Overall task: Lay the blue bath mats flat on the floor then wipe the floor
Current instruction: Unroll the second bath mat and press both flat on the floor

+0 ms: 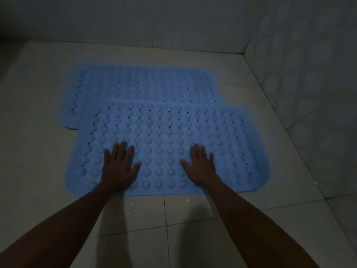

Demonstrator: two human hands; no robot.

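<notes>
Two blue bath mats with rows of round bumps and small holes lie on the pale tiled floor (34,151). The near mat (164,132) overlaps the front edge of the far mat (144,84), which sits a little to the left. My left hand (119,167) rests flat, palm down and fingers spread, on the near mat's front left part. On the front middle right of the same mat my right hand (202,167) lies flat the same way. Neither hand holds anything.
The room is dim. A tiled wall (154,22) runs along the back and another wall (309,84) along the right, meeting in a corner close to the mats. Bare floor tiles lie to the left and in front of the mats.
</notes>
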